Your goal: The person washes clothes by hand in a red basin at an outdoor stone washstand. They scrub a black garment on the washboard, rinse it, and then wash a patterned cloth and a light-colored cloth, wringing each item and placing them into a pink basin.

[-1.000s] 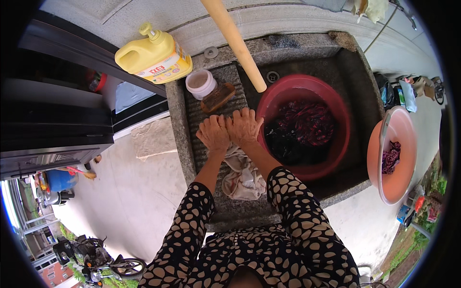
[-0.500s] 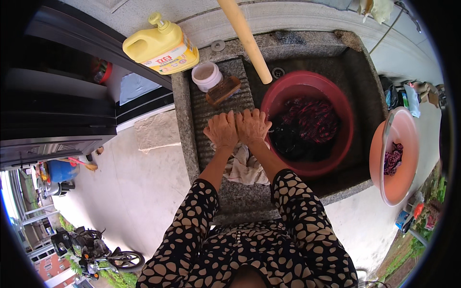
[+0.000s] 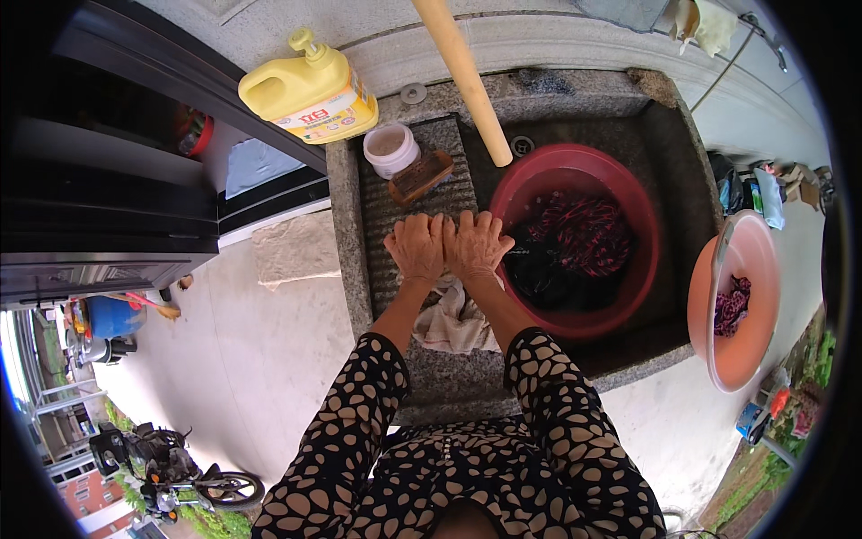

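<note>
Side by side, my left hand [image 3: 417, 247] and my right hand [image 3: 477, 244] bear down on a pale, wet-looking cloth [image 3: 452, 323] with their fingers curled over it. The cloth lies bunched on the ribbed washboard [image 3: 381, 208] of a stone sink, its loose end trailing toward me. Most of what is under my palms is hidden. Just beyond my fingers lies a brown wooden scrubbing brush [image 3: 420, 179], leaning by a small white tub [image 3: 391, 151]. Right of my right hand, a red basin [image 3: 648, 247] holds dark and red-patterned clothes [image 3: 588, 234] in water.
A yellow pump jug [image 3: 314, 94] stands at the sink's far left corner. A wooden pole [image 3: 467, 81] slants down into the basin side of the sink, near the drain [image 3: 522, 145]. To the right, an orange basin [image 3: 763, 278] holds a patterned garment [image 3: 733, 305].
My hands stay pressed on the cloth and shift slightly relative to the washboard. The whole view has moved a little, so the sink's far edge sits lower.
</note>
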